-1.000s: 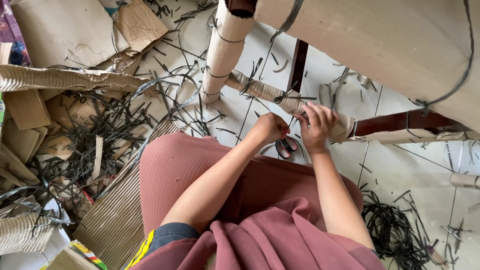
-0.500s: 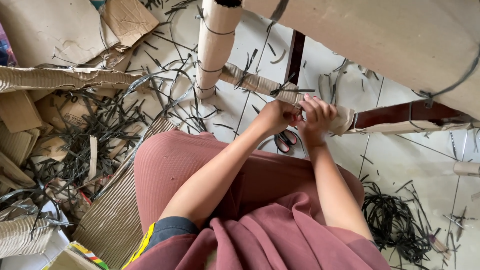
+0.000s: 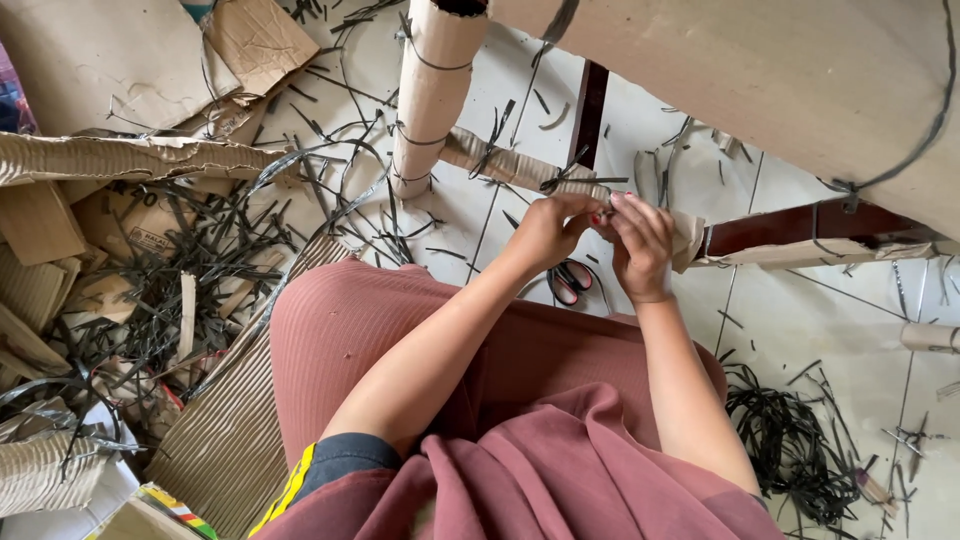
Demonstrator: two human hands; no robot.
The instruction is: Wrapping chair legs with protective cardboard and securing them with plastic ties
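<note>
My left hand (image 3: 548, 229) and my right hand (image 3: 640, 243) meet at a horizontal rung wrapped in brown cardboard (image 3: 520, 170). Both pinch the cardboard wrap and what seems a black strap end at the rung, fingers curled tight. The rung runs from an upright cardboard-wrapped leg (image 3: 430, 90) bound with black straps to a bare dark wooden rail (image 3: 800, 228). Red-handled scissors (image 3: 572, 281) lie on the white tiled floor just below my hands. My knees in a pink garment (image 3: 380, 340) fill the lower middle.
A large cardboard-wrapped panel (image 3: 790, 80) with a black strap hangs over the upper right. Torn cardboard sheets (image 3: 110, 60) and several black strap offcuts (image 3: 190, 260) litter the left. A bundle of black straps (image 3: 790, 450) lies lower right. Corrugated cardboard (image 3: 230, 440) lies by my left knee.
My hands have risen from near the scissors up to the rung and closed together on the wrap. My right hand's fingers have curled downwards over it.
</note>
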